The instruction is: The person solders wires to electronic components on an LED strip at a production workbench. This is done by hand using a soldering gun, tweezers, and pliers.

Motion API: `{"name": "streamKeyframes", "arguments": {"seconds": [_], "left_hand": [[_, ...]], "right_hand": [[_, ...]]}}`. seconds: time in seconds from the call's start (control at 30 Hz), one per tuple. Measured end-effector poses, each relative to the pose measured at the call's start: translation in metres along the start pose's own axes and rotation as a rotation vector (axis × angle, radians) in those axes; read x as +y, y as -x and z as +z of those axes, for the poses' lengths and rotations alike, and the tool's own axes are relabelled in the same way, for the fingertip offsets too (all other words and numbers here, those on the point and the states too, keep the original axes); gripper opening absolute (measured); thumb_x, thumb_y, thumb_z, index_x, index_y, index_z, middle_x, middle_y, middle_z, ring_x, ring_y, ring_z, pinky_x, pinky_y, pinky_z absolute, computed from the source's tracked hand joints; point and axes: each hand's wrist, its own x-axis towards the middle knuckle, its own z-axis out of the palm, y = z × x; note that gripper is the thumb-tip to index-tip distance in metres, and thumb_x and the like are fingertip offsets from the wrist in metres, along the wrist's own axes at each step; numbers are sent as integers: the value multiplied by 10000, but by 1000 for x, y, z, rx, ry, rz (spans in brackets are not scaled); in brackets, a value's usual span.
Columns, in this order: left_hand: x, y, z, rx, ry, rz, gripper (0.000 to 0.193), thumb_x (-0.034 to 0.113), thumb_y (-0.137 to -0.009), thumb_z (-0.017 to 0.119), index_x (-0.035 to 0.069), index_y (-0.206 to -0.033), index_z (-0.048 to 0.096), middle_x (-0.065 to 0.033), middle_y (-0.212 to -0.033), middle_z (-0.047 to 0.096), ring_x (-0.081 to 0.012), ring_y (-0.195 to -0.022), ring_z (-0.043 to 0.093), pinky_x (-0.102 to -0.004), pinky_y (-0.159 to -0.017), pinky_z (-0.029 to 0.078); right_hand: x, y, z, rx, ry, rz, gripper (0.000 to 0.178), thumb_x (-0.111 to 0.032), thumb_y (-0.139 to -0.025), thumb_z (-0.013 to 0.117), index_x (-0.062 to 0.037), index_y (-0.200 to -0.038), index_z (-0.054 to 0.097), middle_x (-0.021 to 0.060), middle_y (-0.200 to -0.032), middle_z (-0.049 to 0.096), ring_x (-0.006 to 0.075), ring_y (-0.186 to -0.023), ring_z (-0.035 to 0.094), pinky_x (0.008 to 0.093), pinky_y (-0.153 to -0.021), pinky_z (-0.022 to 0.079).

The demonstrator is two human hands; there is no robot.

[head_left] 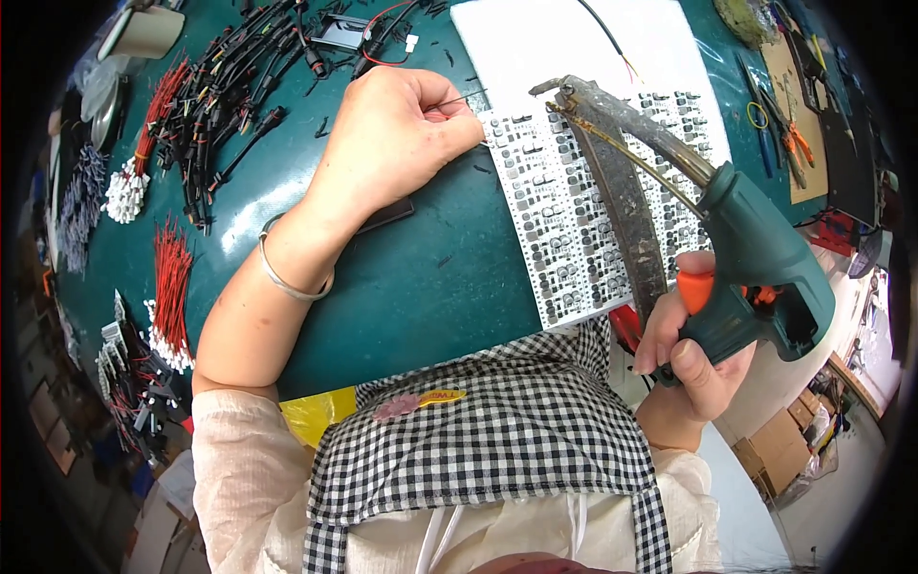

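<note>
My left hand (pixel 406 139) is closed in a pinch at the left edge of a white panel of small circuit boards (pixel 559 239). Thin wires (pixel 466 99) stick out from its fingers toward the panel; their far ends are hard to make out. In my right hand (pixel 703 373) is a green soldering gun (pixel 770 234) with an orange trigger, gripped by its handle. The gun's tip (pixel 564 91) hangs over the panel's upper part, right of my left hand. Beneath the gun, a dark metal bar (pixel 622 191) lies lengthwise across the boards.
A white sheet (pixel 526 43) extends beyond the panel, with a black cable end (pixel 612 38) on it. Black connector cables (pixel 229 86) heap at the far left. Bundles of red wires (pixel 172 287) with white plugs lie left. Pliers (pixel 794 143) and other tools sit far right.
</note>
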Motion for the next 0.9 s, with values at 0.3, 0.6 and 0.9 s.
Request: {"name": "streamKeyframes", "arguments": {"seconds": [0.3,0.6,0.9], "left_hand": [[-5,3,-1,-37,87,52,143,128,-759,647,-10,-781,622,10,-633,555,-50,-565,482,-219,-537,409],[-13,10,-2,-3,181,327,125,106,-847,593,-5,-868,647,-37,-754,551,-110,-689,507,-241,-644,424],[-11,16,-5,-1,131,390,159,98,-857,561,-1,-890,681,-54,-756,555,-146,-708,522,-263,-670,432]], "right_hand": [[-2,3,-2,-2,6,25,680,-206,-739,731,170,-1170,362,66,-540,471,140,-406,467,234,-378,412],[1,10,-3,13,24,18,700,-222,-709,759,166,-1150,377,47,-521,448,133,-398,455,230,-370,404],[1,11,0,38,32,25,739,-208,-688,792,162,-1163,364,171,-887,523,131,-460,482,252,-356,428]]}}
